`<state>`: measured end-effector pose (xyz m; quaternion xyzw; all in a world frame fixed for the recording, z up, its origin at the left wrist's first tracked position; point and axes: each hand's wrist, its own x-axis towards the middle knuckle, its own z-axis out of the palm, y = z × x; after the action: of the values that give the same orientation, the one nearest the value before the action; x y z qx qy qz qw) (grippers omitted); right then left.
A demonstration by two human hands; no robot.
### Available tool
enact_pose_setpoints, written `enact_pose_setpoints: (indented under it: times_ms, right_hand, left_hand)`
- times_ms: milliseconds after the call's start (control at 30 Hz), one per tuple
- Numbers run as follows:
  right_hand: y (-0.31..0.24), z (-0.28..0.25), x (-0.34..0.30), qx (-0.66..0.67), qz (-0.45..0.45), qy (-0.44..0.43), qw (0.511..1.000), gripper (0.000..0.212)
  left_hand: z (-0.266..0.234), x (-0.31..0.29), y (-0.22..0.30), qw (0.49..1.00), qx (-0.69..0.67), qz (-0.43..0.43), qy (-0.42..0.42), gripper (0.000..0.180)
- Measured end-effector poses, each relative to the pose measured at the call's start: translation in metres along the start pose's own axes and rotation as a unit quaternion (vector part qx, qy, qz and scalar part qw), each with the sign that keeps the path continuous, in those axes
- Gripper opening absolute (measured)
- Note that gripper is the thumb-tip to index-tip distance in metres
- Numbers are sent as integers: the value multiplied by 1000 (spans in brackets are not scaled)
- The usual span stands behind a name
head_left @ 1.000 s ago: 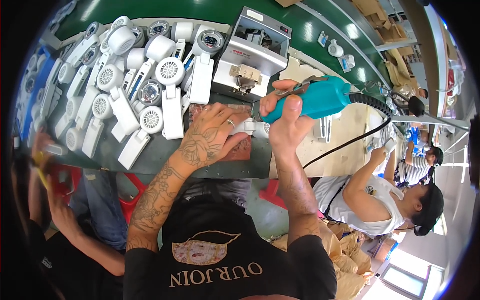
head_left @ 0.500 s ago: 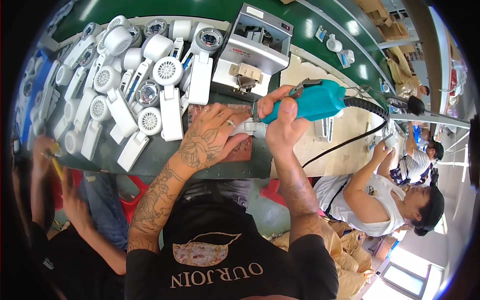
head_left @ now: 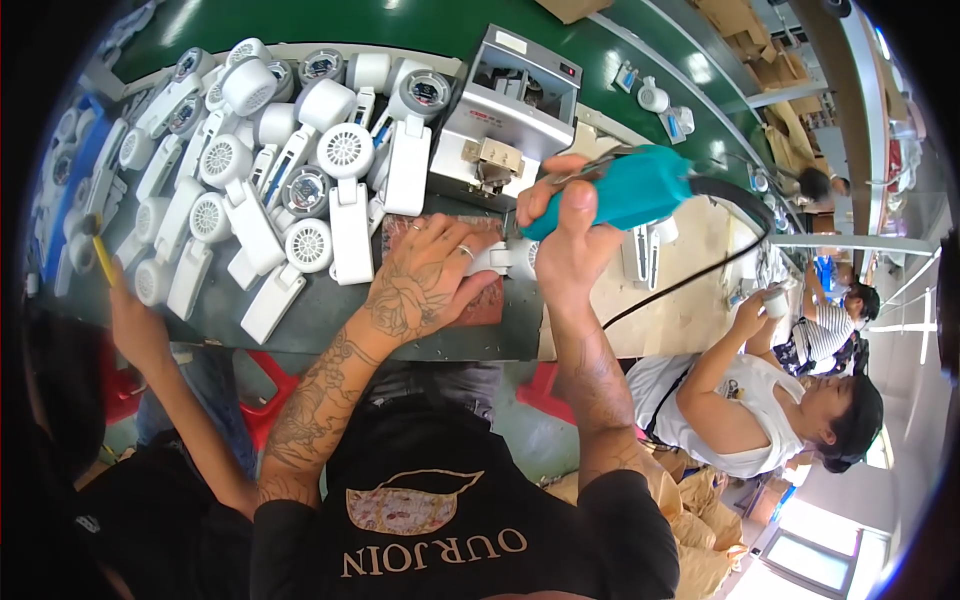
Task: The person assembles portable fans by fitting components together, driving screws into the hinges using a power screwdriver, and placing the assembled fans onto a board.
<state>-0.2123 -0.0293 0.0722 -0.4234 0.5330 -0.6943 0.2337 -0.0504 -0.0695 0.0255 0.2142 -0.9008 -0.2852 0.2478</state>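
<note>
My left hand lies over a white handheld fan, its fingers pressing the fan down on a worn reddish mat. Most of that fan's handle is hidden under the hand. My right hand is wrapped round a teal electric screwdriver, held aslant over the fan's head end. The screwdriver's tip points down beside my left fingertips, and whether it touches a screw I cannot make out. A black cable trails from the tool.
Beyond the mat stands a grey screw feeder. A heap of white fans, some with round ends uncovered, fills the bench's left. Cardboard covers the right part. A co-worker's hand at left holds a yellow-handled tool; another person sits at right.
The screwdriver is still over the fan, tilted slightly differently. At left, the co-worker's hand has moved up with the yellow-handled tool. The whole view has shifted slightly.
</note>
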Motion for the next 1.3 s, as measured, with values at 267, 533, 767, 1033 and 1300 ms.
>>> enact_pose_setpoints:
  times_ms: [267, 533, 767, 1033, 1300]
  right_hand:
    - [27, 34, 36, 102, -109, 0, 989, 31]
    - [15, 29, 22, 13, -37, -10, 999, 41]
    - [-18, -15, -28, 19, -4, 2, 1000, 68]
    - [-8, -19, -38, 37, 24, -5, 999, 68]
    - [11, -21, -40, 78, 3, -12, 997, 48]
  left_hand:
    - [-1, -4, 2, 997, -10, 34, 65, 36]
    - [1, 1, -3, 999, -5, 25, 30, 36]
    - [4, 0, -2, 999, -16, 23, 29, 36]
    - [2, -1, 2, 1000, 7, 20, 1, 35]
    - [2, 2, 3, 1000, 7, 12, -1, 35]
